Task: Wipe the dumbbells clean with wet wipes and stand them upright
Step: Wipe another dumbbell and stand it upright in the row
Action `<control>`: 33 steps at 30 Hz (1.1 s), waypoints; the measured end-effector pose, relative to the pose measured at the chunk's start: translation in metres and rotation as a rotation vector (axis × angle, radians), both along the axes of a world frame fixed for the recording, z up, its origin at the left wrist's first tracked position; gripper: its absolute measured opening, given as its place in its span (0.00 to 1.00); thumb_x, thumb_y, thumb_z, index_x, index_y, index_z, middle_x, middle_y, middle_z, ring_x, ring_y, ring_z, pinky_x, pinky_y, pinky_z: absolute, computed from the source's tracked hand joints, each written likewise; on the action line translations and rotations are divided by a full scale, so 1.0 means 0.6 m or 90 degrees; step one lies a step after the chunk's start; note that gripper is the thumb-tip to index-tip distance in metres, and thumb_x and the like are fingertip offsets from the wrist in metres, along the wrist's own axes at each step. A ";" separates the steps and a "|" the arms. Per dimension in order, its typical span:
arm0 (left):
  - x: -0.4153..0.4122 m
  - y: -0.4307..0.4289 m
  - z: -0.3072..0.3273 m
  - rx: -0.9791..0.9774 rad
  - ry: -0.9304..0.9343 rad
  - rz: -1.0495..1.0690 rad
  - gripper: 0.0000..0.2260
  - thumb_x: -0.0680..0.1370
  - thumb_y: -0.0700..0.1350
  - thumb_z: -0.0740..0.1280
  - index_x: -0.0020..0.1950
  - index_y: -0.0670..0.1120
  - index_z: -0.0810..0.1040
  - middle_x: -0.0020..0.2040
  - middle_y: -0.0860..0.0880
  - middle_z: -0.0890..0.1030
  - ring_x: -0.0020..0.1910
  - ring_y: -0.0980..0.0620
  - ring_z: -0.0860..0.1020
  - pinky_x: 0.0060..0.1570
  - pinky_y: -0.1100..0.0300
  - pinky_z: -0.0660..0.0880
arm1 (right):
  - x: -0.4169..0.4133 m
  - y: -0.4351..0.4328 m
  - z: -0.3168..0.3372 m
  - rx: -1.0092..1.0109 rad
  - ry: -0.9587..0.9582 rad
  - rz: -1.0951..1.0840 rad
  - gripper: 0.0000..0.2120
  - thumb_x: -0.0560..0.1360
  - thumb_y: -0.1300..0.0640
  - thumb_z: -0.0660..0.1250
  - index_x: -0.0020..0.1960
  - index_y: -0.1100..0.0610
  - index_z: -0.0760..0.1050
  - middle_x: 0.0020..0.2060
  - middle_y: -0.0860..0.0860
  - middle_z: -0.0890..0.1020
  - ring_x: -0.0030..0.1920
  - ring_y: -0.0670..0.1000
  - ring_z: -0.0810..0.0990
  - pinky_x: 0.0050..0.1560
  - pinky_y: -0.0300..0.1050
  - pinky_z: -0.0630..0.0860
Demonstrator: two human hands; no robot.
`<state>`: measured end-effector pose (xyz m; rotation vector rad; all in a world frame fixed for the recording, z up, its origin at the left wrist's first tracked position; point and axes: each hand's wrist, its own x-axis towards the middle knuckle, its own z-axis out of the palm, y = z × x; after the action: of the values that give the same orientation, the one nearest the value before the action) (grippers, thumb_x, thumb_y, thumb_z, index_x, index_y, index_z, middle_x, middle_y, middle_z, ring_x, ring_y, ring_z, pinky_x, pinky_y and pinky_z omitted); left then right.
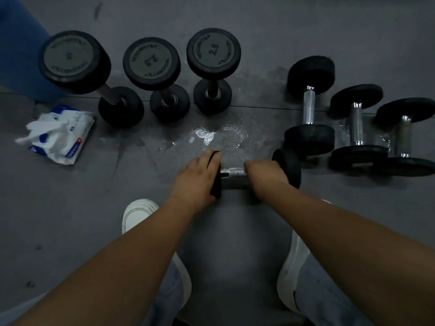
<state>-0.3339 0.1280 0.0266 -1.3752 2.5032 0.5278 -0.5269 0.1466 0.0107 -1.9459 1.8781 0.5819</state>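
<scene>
Head view, looking down at a dark grey gym floor (306, 31). A person crouches, both bare forearms reaching forward between two white shoes (138, 215).

Between the hands is a small black dumbbell (235, 175), lying on its side. Its long axis runs left to right across the view, one round head pointing left and the other right. The left hand (197, 177) covers the left head, fingers curled over its rim. The right hand (266, 175) is wrapped round the right end of the metal handle, just beside the right head. Whether the dumbbell rests on the floor or is raised a little cannot be told.

Just beyond the hands a wet patch (211, 135) shines on the floor. Farther back, left of centre, three upright dumbbells (151, 63) stand on end in a row. Their long axes are vertical and their flat tops face the camera; two tops read 2.5.

To the right, three lying dumbbells (309, 107) sit side by side, near one another. They have chrome handles, and their long axes point away from the person.

At far left an opened pack of wet wipes (61, 134) lies on the floor, well apart from the hands, with white wipes spilling out. A blue object (18, 43) fills the upper left corner.
</scene>
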 end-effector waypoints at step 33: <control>-0.023 0.005 -0.021 0.070 0.007 0.059 0.43 0.71 0.45 0.73 0.78 0.53 0.49 0.78 0.47 0.47 0.57 0.39 0.75 0.52 0.45 0.76 | 0.059 0.033 0.010 -0.138 -0.269 -0.246 0.06 0.75 0.61 0.60 0.49 0.55 0.74 0.48 0.55 0.72 0.46 0.59 0.76 0.41 0.47 0.71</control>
<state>-0.3478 0.1308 0.0142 -1.4557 2.3886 0.6823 -0.4914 0.1666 0.0167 -1.5930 2.0114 -0.1436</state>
